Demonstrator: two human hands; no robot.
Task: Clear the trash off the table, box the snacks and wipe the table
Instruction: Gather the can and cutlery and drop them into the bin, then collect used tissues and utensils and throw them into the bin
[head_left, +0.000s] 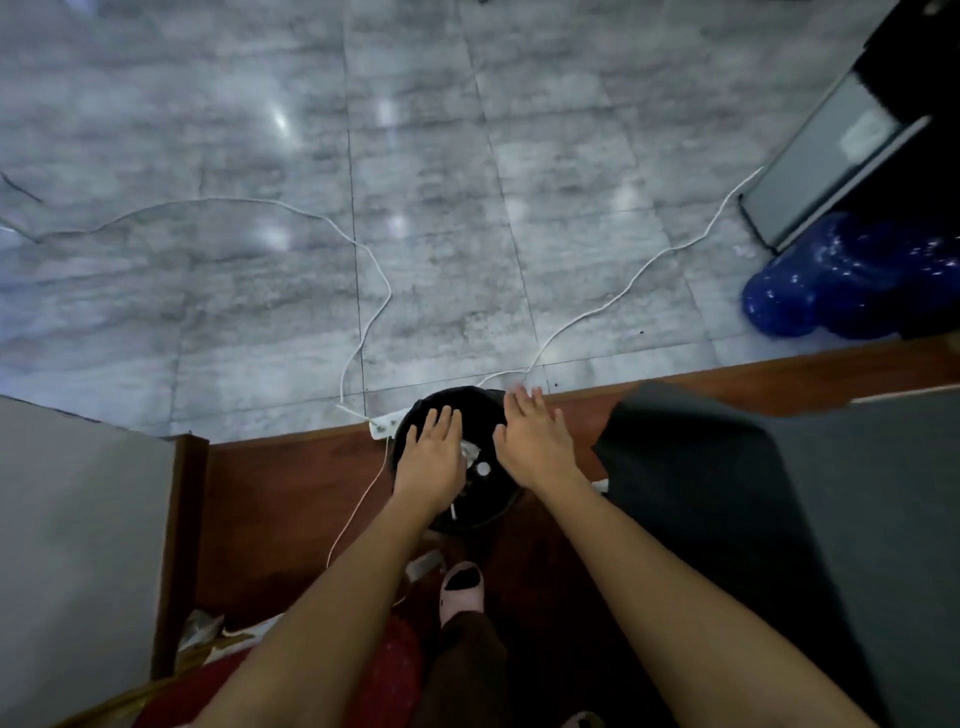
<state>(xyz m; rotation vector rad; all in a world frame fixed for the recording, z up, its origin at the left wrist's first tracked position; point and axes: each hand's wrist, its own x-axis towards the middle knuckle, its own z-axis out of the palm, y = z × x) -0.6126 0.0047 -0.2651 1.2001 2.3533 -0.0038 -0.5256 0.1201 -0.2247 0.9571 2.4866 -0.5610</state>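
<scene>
A round black trash bin (488, 501) lined with a black bag stands on the brown floor below me. Pale scraps of trash (475, 460) lie inside it. My left hand (430, 451) hovers over the bin's left side, palm down, fingers spread and holding nothing. My right hand (537, 441) hangs over the bin's right rim, also flat with fingers apart and nothing in it.
A white power strip (384, 425) with white cables (371, 317) lies just beyond the bin on grey marble floor. A grey table surface (78, 545) is at left, a dark grey one (831, 519) at right. Blue balloons (841, 280) sit far right. My slippered foot (462, 590) is below the bin.
</scene>
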